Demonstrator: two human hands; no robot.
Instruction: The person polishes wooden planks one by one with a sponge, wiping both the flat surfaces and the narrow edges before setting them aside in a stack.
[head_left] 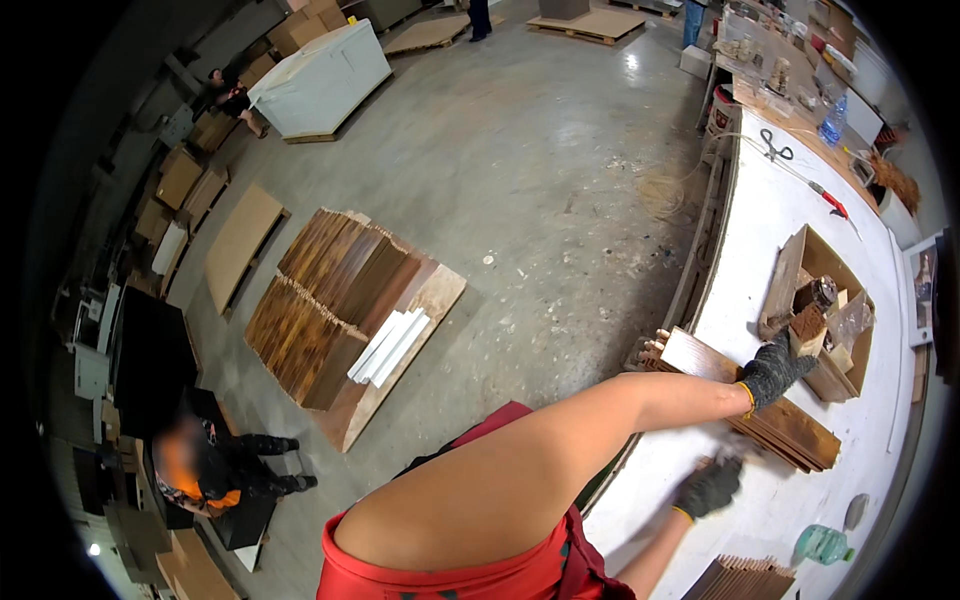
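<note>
My left hand point(775, 374), in a dark grey glove, reaches across a stack of brown wooden boards point(790, 432) to the near side of a cardboard box point(783, 285). Its fingers are closed on a small block point(807, 328) with a brown top and a pale side. Inside the box lie a dark round item point(816, 292), clear plastic wrap point(850, 322) and pale pieces. Close to the front of the stack is my right hand point(708, 487), also gloved. Motion smears its fingers and a pale shape beside them, so its grip is unclear.
On the white table point(757, 200) are scissors point(775, 146), a red-handled tool point(828, 198), a green-tinted bottle point(824, 544) and more boards point(740, 578). A pallet of brown boards point(330, 290) stands on the floor. One person point(215, 465) sits at lower left; others are farther off.
</note>
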